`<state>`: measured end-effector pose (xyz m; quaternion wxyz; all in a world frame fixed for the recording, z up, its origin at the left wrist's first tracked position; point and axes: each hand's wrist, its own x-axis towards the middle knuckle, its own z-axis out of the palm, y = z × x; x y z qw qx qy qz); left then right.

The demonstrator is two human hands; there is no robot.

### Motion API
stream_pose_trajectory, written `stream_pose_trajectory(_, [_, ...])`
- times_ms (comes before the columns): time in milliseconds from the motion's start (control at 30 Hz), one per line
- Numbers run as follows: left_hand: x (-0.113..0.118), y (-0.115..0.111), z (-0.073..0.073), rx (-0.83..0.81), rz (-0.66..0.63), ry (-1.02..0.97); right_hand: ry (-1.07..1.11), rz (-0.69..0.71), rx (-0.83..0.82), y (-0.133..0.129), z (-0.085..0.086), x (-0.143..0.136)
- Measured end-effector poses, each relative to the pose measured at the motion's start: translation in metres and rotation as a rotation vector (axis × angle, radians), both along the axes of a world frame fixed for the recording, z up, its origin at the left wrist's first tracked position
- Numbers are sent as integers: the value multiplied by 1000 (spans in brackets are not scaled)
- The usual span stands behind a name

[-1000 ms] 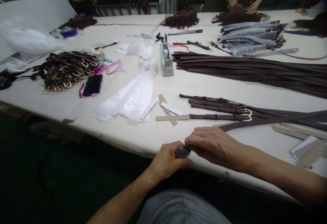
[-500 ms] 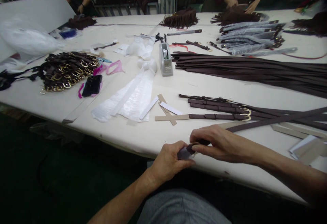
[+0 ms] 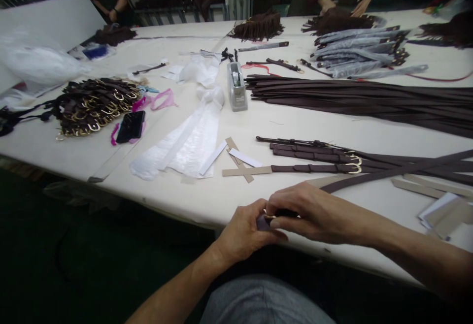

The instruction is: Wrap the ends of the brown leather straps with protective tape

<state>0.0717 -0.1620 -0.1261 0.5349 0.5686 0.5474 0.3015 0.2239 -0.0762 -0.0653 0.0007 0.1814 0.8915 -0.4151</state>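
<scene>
At the table's front edge my left hand [image 3: 246, 230] is closed around a dark brown leather strap [image 3: 263, 222], part of which looks greyish. My right hand [image 3: 301, 210] pinches the same piece from the other side, its thumb and fingers meeting close to the left hand. Most of the held piece is hidden by the fingers. Just beyond lie several brown straps with gold buckles [image 3: 355, 161]. One of them touches a beige strip [image 3: 244, 171], which crosses other beige and white strips.
Behind stand a tape dispenser [image 3: 237, 90] and a long bundle of brown straps [image 3: 351, 95]. At left are a pile of buckled straps [image 3: 96, 105], a phone [image 3: 130, 127] and white wrapping [image 3: 181, 146]. Co-workers' hands [image 3: 364, 4] handle brown fringed pieces at the far side.
My right hand has moved slightly left, closer to my left hand, and covers more of the strap. The view has shifted a little.
</scene>
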Motion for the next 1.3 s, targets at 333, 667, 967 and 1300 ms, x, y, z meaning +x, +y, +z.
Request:
stream_pose_trajectory(333, [-12,8,11,-40,38,109,-149,13,162,32,-3,8])
stream_pose_trajectory(667, [-44,1,18,-76,68,210,-216,157,143,68,42,1])
stream_pose_trajectory(967, [-68,-3,53,-22,217,111,-225,253,242,69,61,-35])
stream_pose_trajectory(1300, [-81,-1,85,-64,304,45,-159,151,307,94,101,-33])
